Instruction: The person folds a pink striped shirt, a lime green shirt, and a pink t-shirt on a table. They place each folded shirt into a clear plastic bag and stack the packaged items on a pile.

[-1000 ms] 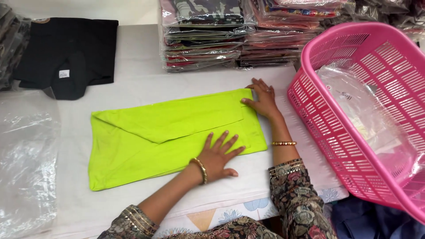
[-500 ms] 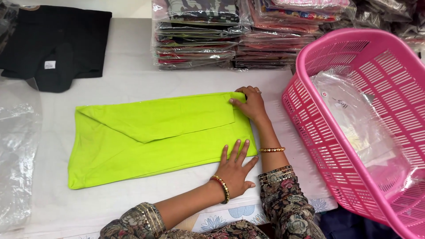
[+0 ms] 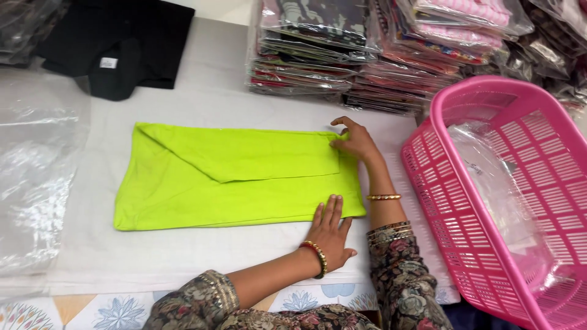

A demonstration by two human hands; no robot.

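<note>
So we've got the lime-green folded garment (image 3: pixel 238 177) lying flat on the white table cover (image 3: pixel 202 104), long axis running left to right across the table, with a diagonal fold flap coming down from the upper left corner and pointing toward the middle. Our left hand (image 3: pixel 330 235) is flat, fingers together and stretched out, holding nothing, fingertips just touching the garment's lower right edge. Our right hand (image 3: pixel 354 142) sits on the upper right corner, fingers loosely curled, pressing on the cloth rather than gripping it.

Room-wise: open white cover above and below the garment. To the left there's clear plastic sheeting (image 3: pixel 36 177), near the left edge. The pink plastic basket (image 3: pixel 489 201) sits close on the right. Stacks of bagged clothes (image 3: pixel 342 55) line the far side, and a black garment (image 3: pixel 116 43) lies at far left, well apart.
</note>
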